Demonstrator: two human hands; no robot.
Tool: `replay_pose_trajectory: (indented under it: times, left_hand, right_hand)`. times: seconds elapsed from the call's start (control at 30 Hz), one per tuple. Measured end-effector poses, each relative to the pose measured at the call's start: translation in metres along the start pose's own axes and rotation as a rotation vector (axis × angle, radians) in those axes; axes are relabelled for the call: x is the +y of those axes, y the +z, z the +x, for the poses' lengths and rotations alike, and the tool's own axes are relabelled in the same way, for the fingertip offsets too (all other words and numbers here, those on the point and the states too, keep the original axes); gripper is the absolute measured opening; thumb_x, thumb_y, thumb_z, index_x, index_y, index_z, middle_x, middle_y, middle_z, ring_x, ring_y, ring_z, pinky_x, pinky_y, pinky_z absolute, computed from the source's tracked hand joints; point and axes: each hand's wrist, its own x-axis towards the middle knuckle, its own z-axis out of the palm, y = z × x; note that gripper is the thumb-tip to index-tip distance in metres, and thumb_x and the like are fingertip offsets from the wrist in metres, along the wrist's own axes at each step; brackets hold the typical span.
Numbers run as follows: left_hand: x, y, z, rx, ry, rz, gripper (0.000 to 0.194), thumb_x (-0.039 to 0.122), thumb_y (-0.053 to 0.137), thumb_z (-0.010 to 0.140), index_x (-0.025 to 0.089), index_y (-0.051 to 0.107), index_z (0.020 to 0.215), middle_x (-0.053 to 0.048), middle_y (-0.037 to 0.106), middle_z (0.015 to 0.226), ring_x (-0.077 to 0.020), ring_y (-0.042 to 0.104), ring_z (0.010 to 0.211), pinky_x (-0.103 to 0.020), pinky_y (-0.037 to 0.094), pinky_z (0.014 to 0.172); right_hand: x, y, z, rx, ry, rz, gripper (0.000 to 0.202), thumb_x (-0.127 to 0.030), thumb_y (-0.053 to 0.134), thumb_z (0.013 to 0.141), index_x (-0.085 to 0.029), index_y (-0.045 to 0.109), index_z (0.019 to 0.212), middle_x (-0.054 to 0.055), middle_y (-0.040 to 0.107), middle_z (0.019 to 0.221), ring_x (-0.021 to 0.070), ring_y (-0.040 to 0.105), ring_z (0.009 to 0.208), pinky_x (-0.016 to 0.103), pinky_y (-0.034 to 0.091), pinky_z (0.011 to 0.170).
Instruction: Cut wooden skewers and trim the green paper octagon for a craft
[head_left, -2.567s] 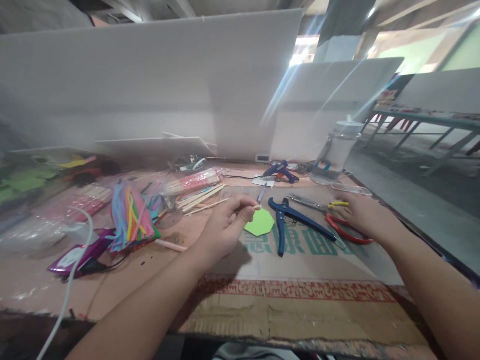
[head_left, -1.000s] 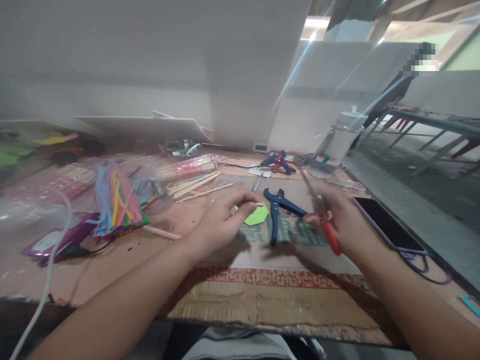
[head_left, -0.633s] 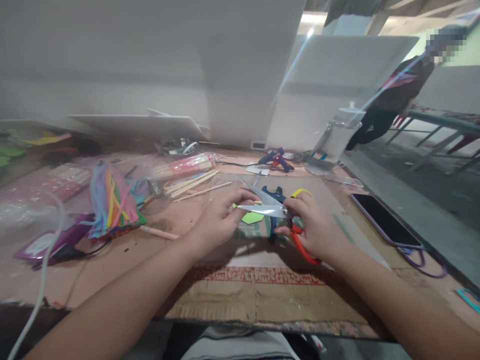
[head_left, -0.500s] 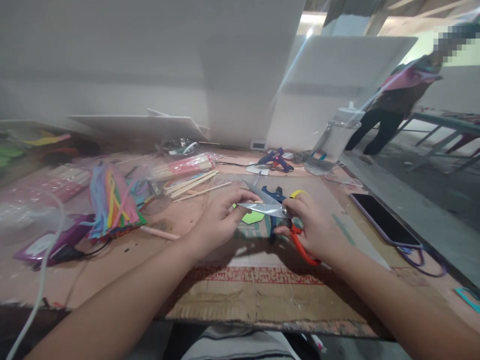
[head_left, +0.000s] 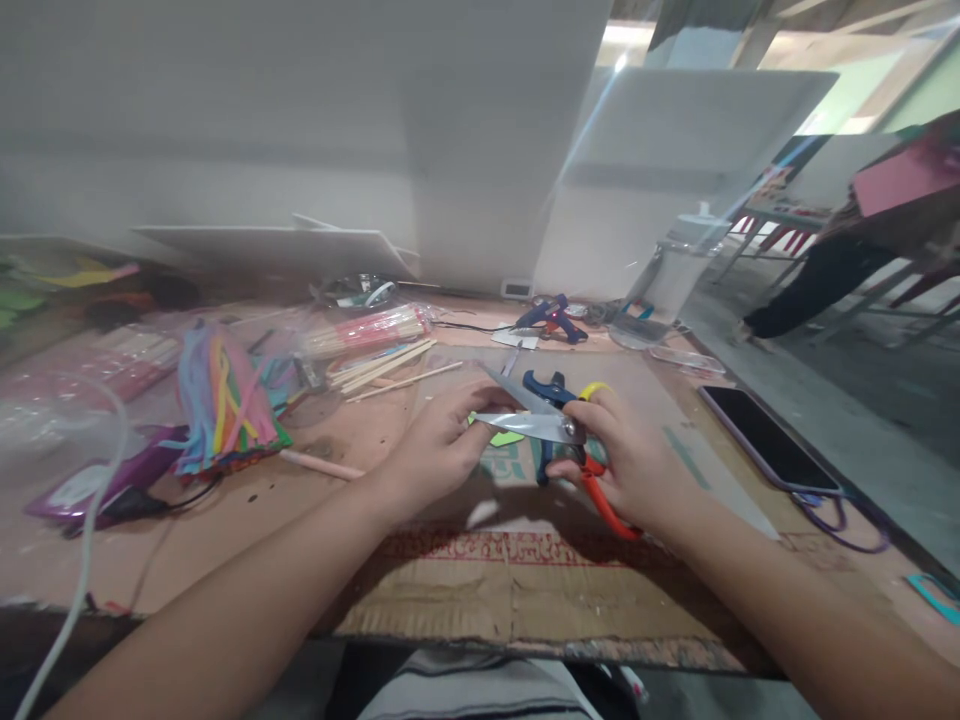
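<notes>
My right hand [head_left: 619, 450] grips the scissors [head_left: 551, 427], which have one red and one yellow handle and blades spread apart, pointing left. Beside the blade tips, my left hand [head_left: 442, 440] has its fingers pinched together; what it holds is too small or hidden to name. A green paper piece [head_left: 508, 438] lies under the blades, partly covered by them. Just behind the scissors is a dark blue tool [head_left: 541, 385], partly hidden by them. Both hands are over a pale sheet [head_left: 645, 400] on the cardboard.
Wooden sticks [head_left: 390, 368], colourful strips [head_left: 225, 400] and a purple glue gun [head_left: 97, 490] are at the left. A blue glue gun [head_left: 551, 315] and a clear bottle [head_left: 667, 280] stand behind. A phone [head_left: 769, 440] lies right. Beyond the table is a person [head_left: 862, 240].
The scissor blades have spread wider. The small pale piece at my left fingertips no longer shows, and the green piece is more covered. The person in the background has moved right.
</notes>
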Motion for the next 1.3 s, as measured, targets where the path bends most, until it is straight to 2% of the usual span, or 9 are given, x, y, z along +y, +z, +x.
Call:
replay_pose_trajectory:
  times: [0.3,0.5,0.73,0.83,0.97,1.1,1.2,1.3]
  left_hand:
    - [0.002,-0.001,-0.001,-0.032,0.006,0.006,0.027,0.007,0.046,0.082,0.018,0.067,0.096,-0.004,0.074,0.095,-0.0181,0.068,0.093,-0.030,0.053,0.085]
    - [-0.001,-0.001,-0.001,-0.043,-0.016,-0.025,0.023,0.008,0.047,0.083,0.017,0.066,0.094,-0.004,0.073,0.093,-0.0178,0.067,0.089,-0.029,0.052,0.082]
    - [-0.003,-0.004,0.000,-0.109,-0.044,-0.064,0.028,0.007,0.049,0.084,0.018,0.068,0.102,-0.004,0.075,0.100,-0.0173,0.067,0.093,-0.029,0.052,0.084]
    - [-0.005,-0.003,0.001,-0.115,-0.067,-0.067,0.015,0.020,0.054,0.091,0.018,0.069,0.094,-0.003,0.072,0.090,-0.0170,0.065,0.084,-0.028,0.052,0.077]
    - [-0.005,-0.003,0.004,-0.102,-0.086,-0.089,0.027,0.039,0.057,0.096,0.018,0.066,0.080,-0.001,0.063,0.074,-0.0154,0.059,0.073,-0.027,0.050,0.068]
    - [-0.001,-0.005,0.006,-0.008,-0.084,-0.159,0.024,0.037,0.057,0.097,0.020,0.066,0.084,0.000,0.061,0.075,-0.0157,0.060,0.076,-0.026,0.050,0.069]
    - [0.003,-0.006,0.005,-0.001,-0.088,-0.189,0.019,0.035,0.056,0.097,0.020,0.067,0.090,0.000,0.062,0.077,-0.0153,0.060,0.077,-0.026,0.051,0.070]
    - [0.006,-0.008,0.005,-0.034,-0.086,-0.190,0.017,0.032,0.056,0.097,0.020,0.068,0.093,-0.002,0.067,0.084,-0.0157,0.063,0.084,-0.026,0.051,0.075]
  right_hand:
    - [0.000,-0.001,-0.002,0.000,-0.041,-0.029,0.040,-0.056,0.056,0.095,-0.018,0.058,0.107,0.006,0.053,0.087,0.0209,0.052,0.077,0.032,0.042,0.065]
    - [0.000,-0.002,-0.005,-0.024,-0.024,-0.103,0.029,-0.044,0.058,0.096,-0.018,0.058,0.107,0.006,0.054,0.087,0.0205,0.051,0.075,0.032,0.040,0.066]
    - [-0.001,-0.008,-0.003,0.023,-0.109,-0.202,0.023,-0.038,0.062,0.094,-0.016,0.059,0.102,0.007,0.057,0.083,0.0210,0.051,0.074,0.032,0.037,0.064]
    - [-0.001,-0.008,-0.005,0.063,-0.133,-0.208,0.021,-0.037,0.064,0.094,-0.018,0.058,0.098,0.004,0.057,0.079,0.0184,0.049,0.069,0.030,0.035,0.061]
    - [-0.002,-0.006,-0.006,0.082,-0.119,-0.165,0.018,-0.036,0.064,0.095,-0.020,0.057,0.097,0.001,0.056,0.075,0.0166,0.050,0.065,0.029,0.036,0.060]
    - [0.001,-0.002,-0.002,0.109,-0.034,-0.076,0.036,-0.044,0.060,0.096,-0.017,0.055,0.118,0.006,0.058,0.088,0.0204,0.055,0.074,0.032,0.043,0.065]
    - [0.007,0.002,0.000,0.129,-0.027,-0.074,0.046,-0.052,0.063,0.091,-0.015,0.053,0.117,0.007,0.055,0.090,0.0229,0.054,0.076,0.035,0.044,0.065]
    - [0.010,0.003,0.000,0.113,-0.025,-0.068,0.051,-0.053,0.067,0.088,-0.015,0.052,0.119,0.008,0.052,0.094,0.0243,0.052,0.080,0.037,0.045,0.067]
